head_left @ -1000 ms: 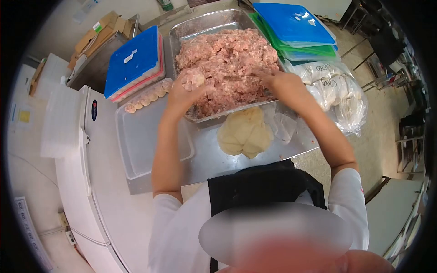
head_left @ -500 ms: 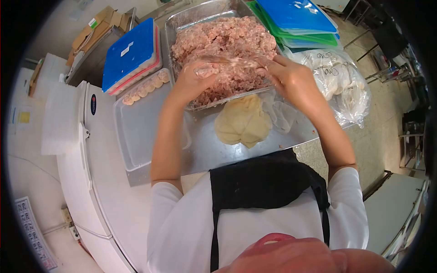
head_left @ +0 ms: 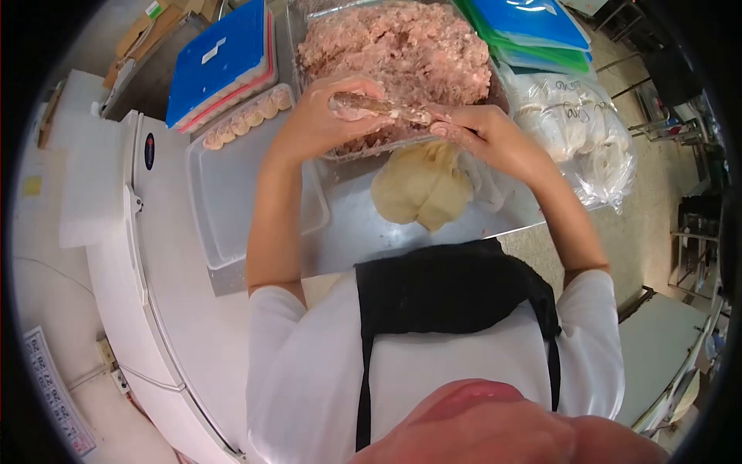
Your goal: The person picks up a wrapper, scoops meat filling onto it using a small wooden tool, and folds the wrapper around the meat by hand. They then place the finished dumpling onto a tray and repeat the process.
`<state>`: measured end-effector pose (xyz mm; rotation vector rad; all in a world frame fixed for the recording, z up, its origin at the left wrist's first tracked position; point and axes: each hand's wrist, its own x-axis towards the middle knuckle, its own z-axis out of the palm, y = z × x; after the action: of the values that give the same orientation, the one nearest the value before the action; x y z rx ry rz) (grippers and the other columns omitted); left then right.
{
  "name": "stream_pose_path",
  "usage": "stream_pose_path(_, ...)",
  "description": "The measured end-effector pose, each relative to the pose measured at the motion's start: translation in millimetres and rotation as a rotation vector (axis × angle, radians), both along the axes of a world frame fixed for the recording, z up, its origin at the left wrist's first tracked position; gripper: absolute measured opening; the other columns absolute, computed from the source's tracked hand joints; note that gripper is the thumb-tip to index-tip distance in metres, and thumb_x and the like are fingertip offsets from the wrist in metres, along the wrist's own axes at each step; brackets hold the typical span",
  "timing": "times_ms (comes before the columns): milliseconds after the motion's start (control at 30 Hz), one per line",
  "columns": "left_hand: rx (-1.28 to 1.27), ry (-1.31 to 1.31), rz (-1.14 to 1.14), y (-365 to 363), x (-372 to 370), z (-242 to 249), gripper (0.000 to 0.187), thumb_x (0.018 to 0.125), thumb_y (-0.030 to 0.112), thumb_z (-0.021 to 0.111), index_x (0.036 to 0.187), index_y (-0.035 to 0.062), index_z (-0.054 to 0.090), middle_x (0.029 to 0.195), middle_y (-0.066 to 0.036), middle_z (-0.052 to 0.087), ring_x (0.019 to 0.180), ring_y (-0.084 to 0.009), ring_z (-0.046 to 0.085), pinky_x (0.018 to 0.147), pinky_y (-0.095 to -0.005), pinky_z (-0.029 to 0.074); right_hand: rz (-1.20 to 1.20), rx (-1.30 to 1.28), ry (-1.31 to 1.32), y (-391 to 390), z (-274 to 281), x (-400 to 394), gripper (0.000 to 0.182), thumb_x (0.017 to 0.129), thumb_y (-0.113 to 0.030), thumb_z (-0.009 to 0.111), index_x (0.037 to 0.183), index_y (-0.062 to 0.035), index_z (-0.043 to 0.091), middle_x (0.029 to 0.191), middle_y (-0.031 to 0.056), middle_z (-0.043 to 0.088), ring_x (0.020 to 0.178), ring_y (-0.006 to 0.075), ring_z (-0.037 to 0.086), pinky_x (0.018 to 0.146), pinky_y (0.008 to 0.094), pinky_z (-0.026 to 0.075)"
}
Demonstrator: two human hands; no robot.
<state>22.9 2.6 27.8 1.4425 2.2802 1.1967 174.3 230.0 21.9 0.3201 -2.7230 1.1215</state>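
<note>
My left hand (head_left: pixel 328 116) is curled round what looks like a dumpling wrapper with meat filling (head_left: pixel 354 114), mostly hidden by the fingers. My right hand (head_left: pixel 483 133) grips the end of a flat, meat-smeared spatula (head_left: pixel 413 114), whose other end reaches to the left hand. Both hands are above the near edge of a metal pan (head_left: pixel 371 152) heaped with ground meat (head_left: pixel 394 50). Close below them, a pile of pale round dumpling wrappers (head_left: pixel 421 189) sits on the steel table. Bits of meat cling to my fingers.
At left, a clear tray (head_left: pixel 251 189) bears a row of filled dumplings (head_left: pixel 249 120) along its far edge. Behind it are stacked boxes with a blue lid (head_left: pixel 220 62). Bagged white goods (head_left: pixel 572 124) and blue and green lids (head_left: pixel 533 31) are at right. A white refrigerator (head_left: pixel 182 232) stands left.
The view has shifted, so the pan and trays appear higher. Both hands have drawn back towards the pan's near edge, and the spatula shows more plainly between them.
</note>
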Motion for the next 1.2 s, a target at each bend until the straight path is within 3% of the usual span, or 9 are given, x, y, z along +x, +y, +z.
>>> stream_pose_path(67, -0.141, -0.004, -0.003, -1.8, -4.3, -2.4, 0.04, 0.07, 0.023, 0.078, 0.1, 0.0028, 0.062, 0.098, -0.005, 0.064, 0.09, -0.0156, 0.06, 0.081, -0.0295, 0.047, 0.064, 0.01, -0.098, 6.4, -1.0, -13.3, 0.023, 0.09, -0.022, 0.057, 0.103, -0.004, 0.065, 0.109, 0.0107, 0.065, 0.095, 0.028, 0.064, 0.083, 0.0333, 0.05)
stream_pose_path(200, 0.134, 0.023, 0.257, -12.7, -21.7, -41.9, 0.041, 0.07, 0.026, 0.077, 0.099, 0.0021, 0.06, 0.095, -0.006, 0.062, 0.093, -0.0128, 0.057, 0.074, -0.027, 0.047, -0.065, 0.268, 0.296, -13.5, 18.4, -9.5, 0.018, 0.087, -0.018, 0.061, 0.099, -0.0044, 0.066, 0.091, 0.0126, 0.064, 0.078, 0.0327, 0.059, 0.069, 0.0382, 0.047)
stream_pose_path(333, -0.003, -0.045, 0.15, -16.8, -19.5, -22.9, 0.04, 0.071, 0.021, 0.077, 0.104, 0.0062, 0.061, 0.099, -0.003, 0.063, 0.097, -0.0124, 0.056, 0.077, -0.0267, 0.048, -0.063, 0.418, 0.318, -10.4, 14.6, -32.0, 0.016, 0.086, -0.016, 0.061, 0.096, -0.0049, 0.065, 0.08, 0.0125, 0.057, 0.074, 0.0341, 0.057, 0.064, 0.0391, 0.045)
stream_pose_path(533, 0.277, -0.415, 0.172, -30.5, -4.2, -15.9, 0.045, 0.069, 0.032, 0.081, 0.098, 0.005, 0.061, 0.095, -0.008, 0.064, 0.085, -0.0147, 0.061, 0.08, -0.0293, 0.047, -0.009, 0.317, 0.17, -25.9, 9.1, -37.7, 0.022, 0.089, -0.019, 0.057, 0.101, -0.0016, 0.064, 0.102, 0.0158, 0.063, 0.09, 0.0333, 0.06, 0.078, 0.0363, 0.048)
stream_pose_path(633, 0.064, 0.002, 0.421, -45.3, -31.0, -43.6, 0.046, 0.067, 0.034, 0.082, 0.098, 0.0061, 0.062, 0.092, -0.006, 0.064, 0.084, -0.0134, 0.06, 0.08, -0.0281, 0.047, -0.013, 0.233, 0.144, -29.7, -12.8, -51.1, 0.026, 0.089, -0.018, 0.056, 0.11, -0.003, 0.062, 0.111, 0.0166, 0.062, 0.099, 0.0344, 0.059, 0.083, 0.0373, 0.047)
stream_pose_path(733, 0.0, -0.085, 0.382, -87.0, -44.6, -41.5, 0.034, 0.077, 0.015, 0.074, 0.105, 0.0036, 0.059, 0.096, -0.003, 0.061, 0.076, -0.0106, 0.057, 0.071, -0.0254, 0.049, -0.107, 0.193, 0.246, -16.1, -50.7, -60.4, 0.026, 0.087, -0.022, 0.059, 0.107, -0.0068, 0.064, 0.105, 0.0157, 0.063, 0.094, 0.0347, 0.06, 0.08, 0.0386, 0.049)
stream_pose_path(867, 0.1, -0.117, 0.588, -174.2, -74.1, -69.2, 0.038, 0.077, 0.012, 0.072, 0.111, 0.0026, 0.059, 0.093, -0.004, 0.062, 0.086, -0.0125, 0.059, 0.074, -0.0273, 0.049, -0.169, -0.242, 0.102, 2.5, -82.0, -61.7, 0.029, 0.088, -0.017, 0.062, 0.109, 0.0019, 0.062, 0.102, 0.0157, 0.066, 0.091, 0.0193, 0.063, 0.081, 0.0295, 0.047)
stream_pose_path(967, -0.043, -0.235, 0.836, -235.9, -92.1, -89.0, 0.042, 0.074, 0.015, 0.073, 0.111, 0.002, 0.058, 0.093, -0.006, 0.063, 0.092, -0.0147, 0.059, 0.079, -0.0284, 0.048, -0.227, -0.282, 0.046, -1.4, -79.4, -60.9, 0.029, 0.087, -0.015, 0.063, 0.109, 0.0044, 0.061, 0.099, 0.0149, 0.067, 0.089, 0.0141, 0.06, 0.08, 0.027, 0.046)
stream_pose_path(1200, -0.439, 0.416, 1.158, -263.3, -132.5, -120.3, 0.059, 0.072, 0.031, 0.072, 0.121, 0.0059, 0.051, 0.096, -0.013, 0.064, 0.083, -0.0263, 0.063, 0.076, -0.0344, 0.05, -0.157, -0.256, 0.005, 0.8, -78.0, -59.5, 0.028, 0.085, -0.012, 0.065, 0.108, 0.0041, 0.062, 0.092, 0.0144, 0.068, 0.085, 0.0136, 0.061, 0.078, 0.0261, 0.046)
